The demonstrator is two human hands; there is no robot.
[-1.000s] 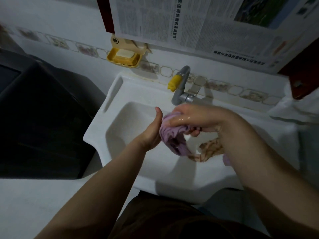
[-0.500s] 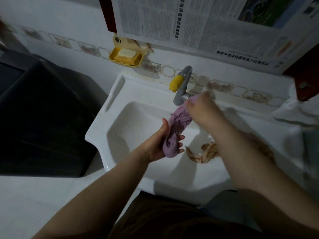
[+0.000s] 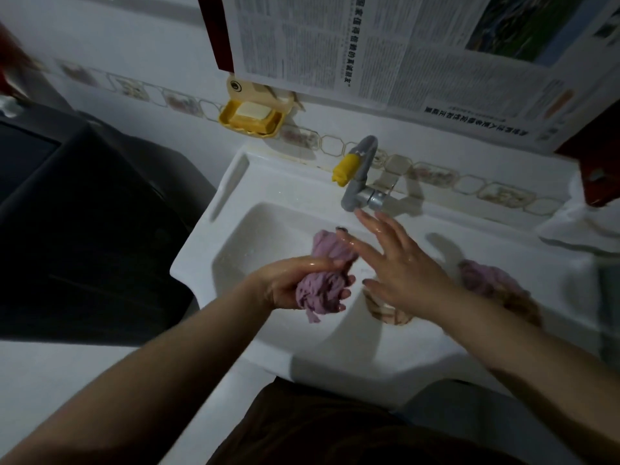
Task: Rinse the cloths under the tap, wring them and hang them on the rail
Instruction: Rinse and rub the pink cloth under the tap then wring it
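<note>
My left hand (image 3: 295, 283) grips a wet purple cloth (image 3: 322, 290), bunched up over the white sink (image 3: 268, 330). Part of the cloth sticks out above my fist toward the basin's back. My right hand (image 3: 399, 263) hovers flat with fingers spread, just right of the cloth and below the grey tap (image 3: 360, 176) with its yellow handle. A patterned brown cloth (image 3: 385, 313) lies in the basin, partly hidden under my right wrist. Another purple cloth (image 3: 486, 276) rests on the sink's right ledge. No rail is in view.
A yellow soap dish (image 3: 251, 119) with a bar of soap hangs on the tiled wall. Newspaper (image 3: 402, 45) covers the wall above the tap. A dark appliance (image 3: 84, 213) stands left of the sink. A white object (image 3: 583, 226) sits at far right.
My right hand has let go of the purple cloth's upper end and opened flat beside it. My left hand has closed tighter around the cloth, which is now bunched instead of stretched.
</note>
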